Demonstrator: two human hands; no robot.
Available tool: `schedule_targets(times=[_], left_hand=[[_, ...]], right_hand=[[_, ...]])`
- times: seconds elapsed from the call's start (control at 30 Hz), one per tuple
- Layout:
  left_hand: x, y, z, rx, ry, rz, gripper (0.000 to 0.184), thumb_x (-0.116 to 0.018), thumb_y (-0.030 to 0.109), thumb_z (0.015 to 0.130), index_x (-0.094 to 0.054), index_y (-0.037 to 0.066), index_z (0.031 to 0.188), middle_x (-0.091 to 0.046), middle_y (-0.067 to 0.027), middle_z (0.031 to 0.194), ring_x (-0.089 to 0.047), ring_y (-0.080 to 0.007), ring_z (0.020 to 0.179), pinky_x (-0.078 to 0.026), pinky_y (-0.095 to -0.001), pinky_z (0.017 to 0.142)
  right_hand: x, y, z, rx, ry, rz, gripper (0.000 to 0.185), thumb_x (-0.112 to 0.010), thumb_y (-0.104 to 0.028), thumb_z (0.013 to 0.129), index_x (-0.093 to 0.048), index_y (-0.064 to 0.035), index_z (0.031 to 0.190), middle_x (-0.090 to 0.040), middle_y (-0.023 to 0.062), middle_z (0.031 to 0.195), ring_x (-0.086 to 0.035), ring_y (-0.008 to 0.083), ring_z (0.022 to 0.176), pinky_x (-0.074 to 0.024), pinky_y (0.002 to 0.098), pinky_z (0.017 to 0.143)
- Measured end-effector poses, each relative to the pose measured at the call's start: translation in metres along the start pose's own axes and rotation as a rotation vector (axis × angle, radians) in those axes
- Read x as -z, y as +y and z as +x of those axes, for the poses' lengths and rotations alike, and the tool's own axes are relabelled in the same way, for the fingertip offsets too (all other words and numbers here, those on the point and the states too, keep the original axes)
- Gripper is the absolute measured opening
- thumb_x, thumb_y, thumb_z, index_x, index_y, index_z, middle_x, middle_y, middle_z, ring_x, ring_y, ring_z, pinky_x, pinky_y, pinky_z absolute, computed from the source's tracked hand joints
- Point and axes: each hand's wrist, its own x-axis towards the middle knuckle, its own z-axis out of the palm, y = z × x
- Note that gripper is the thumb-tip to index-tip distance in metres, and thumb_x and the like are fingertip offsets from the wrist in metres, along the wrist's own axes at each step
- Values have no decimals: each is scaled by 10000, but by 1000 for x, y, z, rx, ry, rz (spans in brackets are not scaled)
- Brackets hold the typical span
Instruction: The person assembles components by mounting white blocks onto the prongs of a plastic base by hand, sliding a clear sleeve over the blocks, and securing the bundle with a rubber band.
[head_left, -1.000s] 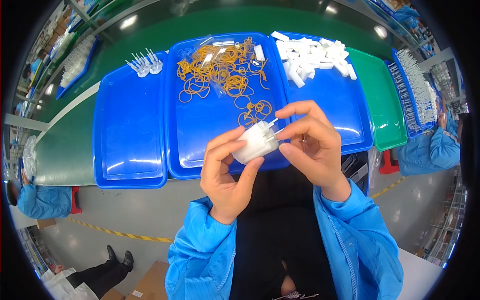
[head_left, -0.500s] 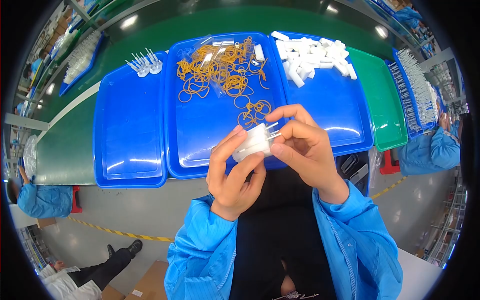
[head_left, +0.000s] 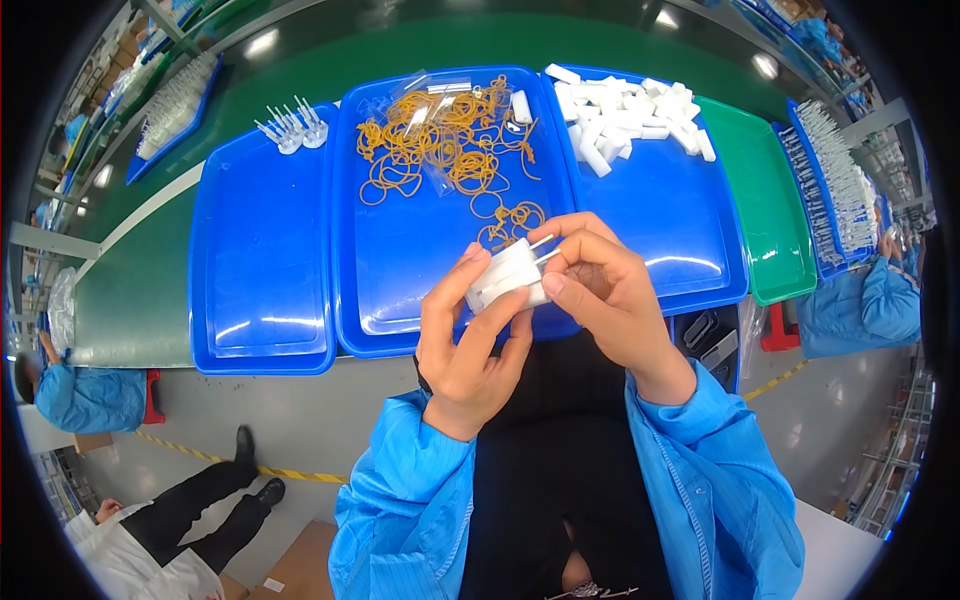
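Note:
My left hand [head_left: 470, 330] is closed around a small bundle of white blocks [head_left: 508, 272], with its fingertips on the near and far sides. Thin white rods [head_left: 544, 247] stick out of the bundle's right end. At that end my right hand [head_left: 610, 295] has its thumb and fingers bent in, touching the bundle and the rods. The bundle is held above the near edge of the middle blue tray [head_left: 400, 290]. Brown rubber bands [head_left: 440, 130] lie tangled in that tray, some close beyond my fingers.
White blocks [head_left: 630, 115] are piled in the right blue tray [head_left: 660, 220]. Several white pieces with upright rods [head_left: 292, 130] stand in the left blue tray [head_left: 262, 250]. Farther right are a green tray [head_left: 765, 200] and a rack of rods [head_left: 835, 185]. Co-workers [head_left: 90, 398] are at both sides.
Both hands keep the bundle in nearly the same place; my right fingers have shifted slightly along the rods. At lower left, a person's legs have moved, with both shoes now showing.

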Motion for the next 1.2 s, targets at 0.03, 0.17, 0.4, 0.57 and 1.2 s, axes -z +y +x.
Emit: schedule_targets(times=[0.03, 0.17, 0.4, 0.57, 1.2], left_hand=[[-1, 0, 0, -4, 22, 6, 345, -739, -104, 630, -682, 40, 938, -548, -182, 1162, -592, -378, 1071, -536, -408, 864], [4, -4, -1, -26, 8, -4, 344, -730, -100, 643, -685, 38, 955, -538, -183, 1176, -593, -373, 1068, -531, -408, 871], [14, 4, 3, 492, -92, -404, 295, -675, -73, 758, -648, 8, 1040, -464, -177, 1269, -557, -270, 1113, -511, -344, 873], [12, 1, 6, 648, -47, -799, 279, -628, -42, 815, -588, -39, 1091, -464, -165, 1278, -564, -272, 1101, -547, -364, 843], [0, 8, 9, 633, -9, -668, 297, -651, -82, 788, -605, -63, 1081, -452, -159, 1266, -553, -253, 1094, -521, -351, 896]], right_hand=[[2, -4, 0, -39, -31, 9, 67, -565, -39, 905, -569, 26, 897, -459, 100, 1145, -564, 88, 902, -486, 209, 742], [0, -12, 1, -70, -67, 2, 63, -557, -23, 905, -585, 34, 905, -455, 108, 1176, -567, 92, 905, -485, 222, 730], [8, -11, 2, -65, 51, -104, 171, -497, -123, 953, -605, 7, 929, -549, 92, 1080, -515, 65, 773, -417, 210, 631], [34, 11, 7, -291, 186, 608, 312, -432, -302, 971, -607, -43, 968, -605, 37, 870, -519, 99, 799, -398, 230, 686], [45, 10, 8, -434, 216, 1125, 302, -530, -81, 933, -495, 87, 1181, -542, 149, 1138, -547, 187, 1020, -475, 257, 840]])
